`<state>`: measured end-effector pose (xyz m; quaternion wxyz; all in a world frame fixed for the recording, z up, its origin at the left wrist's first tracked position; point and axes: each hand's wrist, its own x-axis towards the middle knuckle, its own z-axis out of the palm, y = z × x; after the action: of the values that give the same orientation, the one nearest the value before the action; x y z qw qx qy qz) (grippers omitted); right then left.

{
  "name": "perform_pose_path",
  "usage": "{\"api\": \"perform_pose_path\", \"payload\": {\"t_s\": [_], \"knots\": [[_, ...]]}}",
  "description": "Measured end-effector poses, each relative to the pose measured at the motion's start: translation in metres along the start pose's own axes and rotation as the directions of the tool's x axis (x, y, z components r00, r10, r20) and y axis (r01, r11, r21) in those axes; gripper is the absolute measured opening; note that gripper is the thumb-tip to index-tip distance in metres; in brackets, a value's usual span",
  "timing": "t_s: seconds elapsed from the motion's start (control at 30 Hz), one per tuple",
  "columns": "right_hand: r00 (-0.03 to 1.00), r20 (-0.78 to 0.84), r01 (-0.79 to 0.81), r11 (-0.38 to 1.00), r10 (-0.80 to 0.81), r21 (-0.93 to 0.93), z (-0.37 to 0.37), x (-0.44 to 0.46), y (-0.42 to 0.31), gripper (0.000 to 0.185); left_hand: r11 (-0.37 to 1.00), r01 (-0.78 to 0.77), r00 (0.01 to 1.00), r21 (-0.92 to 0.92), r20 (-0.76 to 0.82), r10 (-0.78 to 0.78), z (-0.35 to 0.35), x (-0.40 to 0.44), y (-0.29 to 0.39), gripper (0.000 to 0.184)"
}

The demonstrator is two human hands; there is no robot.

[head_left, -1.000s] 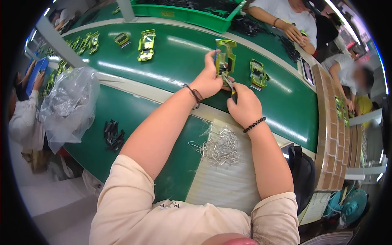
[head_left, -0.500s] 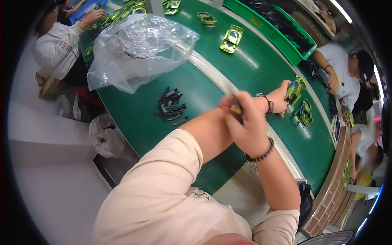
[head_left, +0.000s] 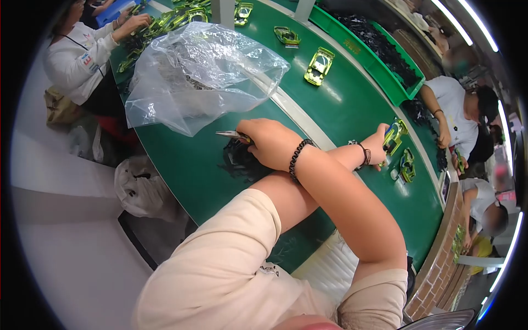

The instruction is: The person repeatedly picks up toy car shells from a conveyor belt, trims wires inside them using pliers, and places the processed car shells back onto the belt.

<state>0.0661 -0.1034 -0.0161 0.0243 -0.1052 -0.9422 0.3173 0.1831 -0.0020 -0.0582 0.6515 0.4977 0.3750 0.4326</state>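
Note:
My arms are crossed, the right over the left. My left hand [head_left: 375, 147] reaches across the belt with its fingers closed on the near end of a lime-green toy car shell [head_left: 394, 136]. My right hand [head_left: 268, 144] grips a pair of needle-nose pliers [head_left: 226, 134], their silver tip pointing left and their handles mostly hidden in my palm. Directly below that hand lies a pile of small black plastic parts [head_left: 242, 160], partly covered by it. Another green car shell [head_left: 407, 165] lies beside my left hand, near a small clear piece [head_left: 394, 174].
A large clear plastic bag [head_left: 203, 77] sits on the green table at upper left. Further car shells [head_left: 319, 66] lie along the belt. A green crate [head_left: 379, 60] of black parts stands at the far side. Co-workers sit at left [head_left: 82, 60] and right [head_left: 454, 110].
My right hand has swung left, from over my left forearm to above the black parts, with the pliers. My left hand stays on the car shell. The view has shifted slightly.

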Motion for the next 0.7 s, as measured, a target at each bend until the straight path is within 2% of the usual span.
{"api": "perform_pose_path", "payload": {"t_s": [0.17, 0.27, 0.4, 0.5, 0.6, 0.67, 0.7], "knots": [[0.999, 0.0, -0.044, 0.997, 0.044, 0.062, 0.005, 0.0, 0.005, 0.027, 1.0, 0.005, 0.999, -0.023, -0.032, -0.006, -0.001, -0.001, -0.002, 0.075], [0.995, -0.029, -0.092, 0.979, 0.099, 0.18, -0.004, -0.009, 0.003, 0.026, 0.999, 0.015, 0.998, -0.036, -0.061, -0.017, 0.0, 0.002, -0.001, 0.076], [0.994, -0.054, -0.08, 0.976, 0.092, 0.204, -0.012, -0.017, 0.0, 0.026, 1.0, -0.001, 0.997, -0.023, -0.08, -0.001, 0.0, 0.007, -0.005, 0.078], [0.984, -0.168, -0.005, 0.956, 0.056, 0.294, -0.019, -0.035, 0.003, 0.022, 1.0, -0.001, 0.994, -0.022, -0.107, -0.001, 0.002, 0.008, -0.006, 0.078], [0.946, -0.319, 0.054, 0.948, 0.052, 0.315, -0.049, -0.081, -0.004, 0.022, 0.992, -0.053, 0.992, -0.114, -0.123, 0.039, -0.001, 0.006, -0.008, 0.076], [0.868, -0.472, 0.02, 0.938, 0.156, 0.346, -0.067, -0.129, -0.002, 0.023, 0.967, -0.1, 0.978, -0.235, -0.2, 0.053, 0.005, 0.011, -0.019, 0.076], [0.817, -0.532, 0.009, 0.918, 0.222, 0.397, -0.075, -0.154, 0.005, 0.024, 0.643, 0.06, 0.99, -0.764, 0.13, 0.062, -0.015, 0.032, -0.048, 0.077]]}}
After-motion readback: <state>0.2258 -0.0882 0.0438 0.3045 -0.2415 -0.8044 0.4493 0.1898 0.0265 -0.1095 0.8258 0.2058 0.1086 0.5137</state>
